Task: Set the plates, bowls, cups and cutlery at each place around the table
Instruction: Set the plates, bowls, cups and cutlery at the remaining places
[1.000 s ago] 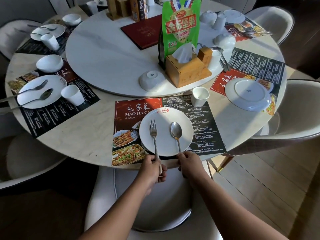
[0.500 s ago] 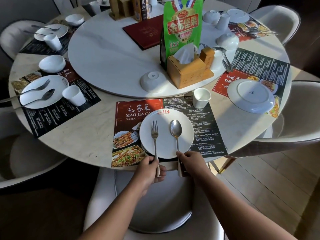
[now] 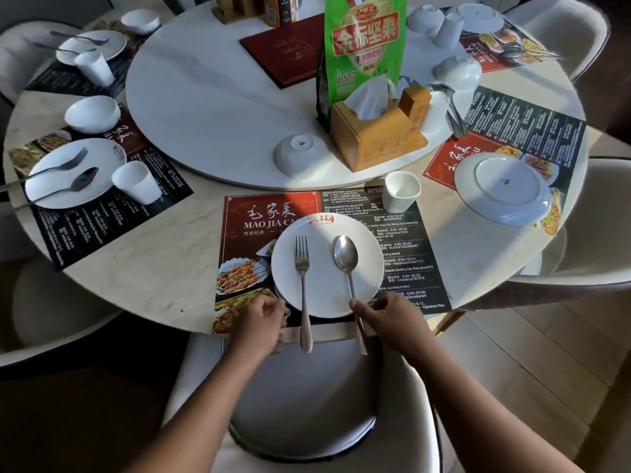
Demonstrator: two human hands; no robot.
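On the near placemat (image 3: pixel 273 213) lies a white plate (image 3: pixel 370 247) with a fork (image 3: pixel 302 268) and a spoon (image 3: pixel 345 254) side by side, their handles sticking out over the table edge. My left hand (image 3: pixel 261 322) is curled just left of the fork handle, apart from it, at the plate's rim. My right hand (image 3: pixel 392 315) is beside the spoon handle with its thumb on it. A white cup (image 3: pixel 401 191) stands behind the plate. A white bowl (image 3: pixel 300 155) lies upside down on the turntable (image 3: pixel 205 97).
A wooden tissue box (image 3: pixel 375 141), a green snack bag (image 3: pixel 365 46) and a cup holding cutlery (image 3: pixel 440 110) stand on the turntable. An upside-down plate (image 3: pixel 502 189) lies on the right mat. The left place has a plate (image 3: pixel 75 172), a cup (image 3: pixel 135 182) and a bowl (image 3: pixel 92 114). A chair (image 3: pixel 307 404) sits below me.
My left hand has let go of the fork handle and shifted left. The fork and spoon now lie straighter on the plate. My right hand stays at the spoon handle.
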